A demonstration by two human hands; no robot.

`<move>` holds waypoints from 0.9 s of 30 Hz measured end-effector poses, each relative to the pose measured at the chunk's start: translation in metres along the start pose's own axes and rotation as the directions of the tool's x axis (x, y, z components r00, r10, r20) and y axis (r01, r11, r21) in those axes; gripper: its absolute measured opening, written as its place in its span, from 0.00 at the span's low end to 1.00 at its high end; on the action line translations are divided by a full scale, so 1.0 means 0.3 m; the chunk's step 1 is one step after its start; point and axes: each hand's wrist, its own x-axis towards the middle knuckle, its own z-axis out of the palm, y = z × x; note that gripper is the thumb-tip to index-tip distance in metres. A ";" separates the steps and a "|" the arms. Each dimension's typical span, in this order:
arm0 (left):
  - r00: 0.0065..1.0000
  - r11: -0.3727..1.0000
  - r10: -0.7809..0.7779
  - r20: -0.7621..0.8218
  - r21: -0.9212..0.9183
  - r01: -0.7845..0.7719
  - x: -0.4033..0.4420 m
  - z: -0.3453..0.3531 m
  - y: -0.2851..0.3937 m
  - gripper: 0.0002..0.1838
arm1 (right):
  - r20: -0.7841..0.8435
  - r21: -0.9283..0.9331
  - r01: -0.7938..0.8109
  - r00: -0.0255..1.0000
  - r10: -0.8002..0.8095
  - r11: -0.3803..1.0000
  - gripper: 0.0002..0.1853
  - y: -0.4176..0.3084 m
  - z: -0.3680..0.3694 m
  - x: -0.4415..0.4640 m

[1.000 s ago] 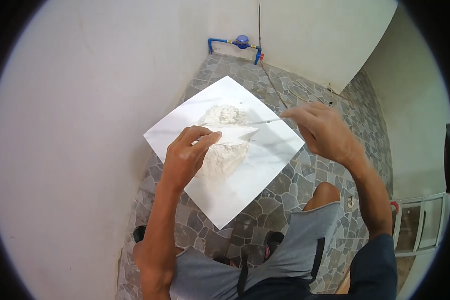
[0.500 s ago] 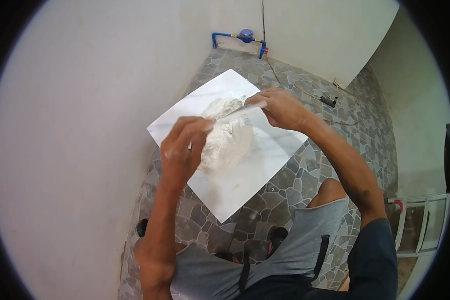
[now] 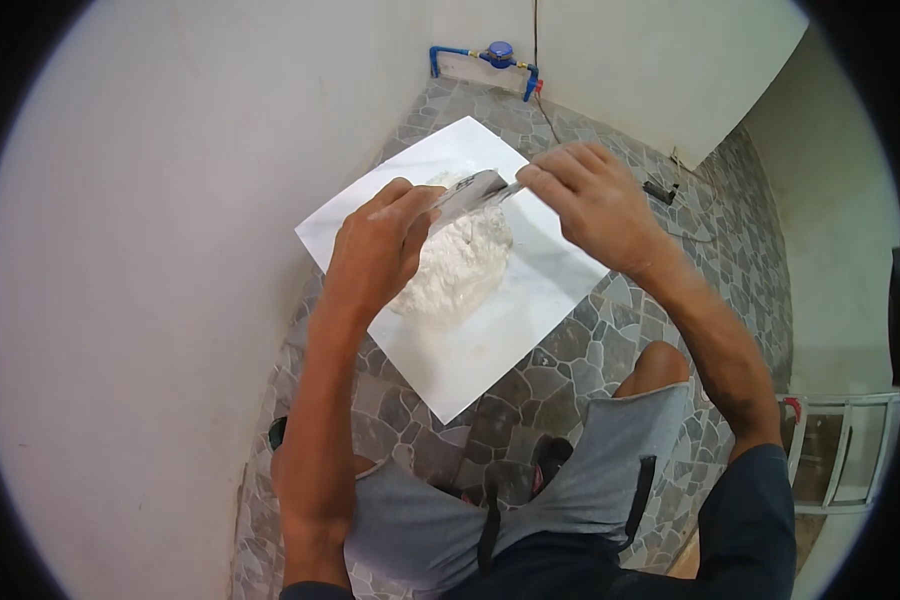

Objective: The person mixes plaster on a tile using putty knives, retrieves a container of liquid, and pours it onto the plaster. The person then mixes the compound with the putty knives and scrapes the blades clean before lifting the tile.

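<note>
A heap of white powder (image 3: 460, 265) lies on a square white board with faint grey veining (image 3: 460, 375). Over the heap I hold a thin, greyish plastic bag (image 3: 473, 195) with dark print on it. My left hand (image 3: 378, 240) grips its left end, fingers closed round it. At the other end, my right hand (image 3: 592, 205) pinches the bag's edge between thumb and fingers. White dust coats the fingers of both hands. The bag's underside is hidden from me.
Beneath the board is a stone-patterned floor (image 3: 570, 335). A pale wall (image 3: 170, 250) rises close on the left. Blue pipes with a water meter (image 3: 500, 54) are at the back. A black object (image 3: 659, 192) with a cord lies at right, and a metal frame (image 3: 838, 402) stands farther right.
Both hands have moved slightly upward in view, the right one also rightward. The bag has turned, so its printed face shows more. The view has shifted a little.
</note>
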 end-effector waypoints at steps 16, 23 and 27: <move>0.985 0.997 -0.061 -0.159 -0.053 0.053 0.004 0.041 -0.064 0.13 | 0.797 0.246 -0.923 0.019 0.603 -0.296 0.03 0.243 0.160 -0.493; 0.991 0.990 -0.087 -0.101 -0.116 0.075 0.009 0.061 -0.074 0.14 | 0.852 0.202 -0.968 0.098 0.514 -0.150 0.05 -0.019 0.270 -0.321; 0.993 0.995 -0.017 -0.116 -0.098 0.006 0.014 0.087 -0.075 0.14 | 0.885 0.403 -0.662 0.106 0.453 -0.632 0.05 -0.188 0.262 -0.230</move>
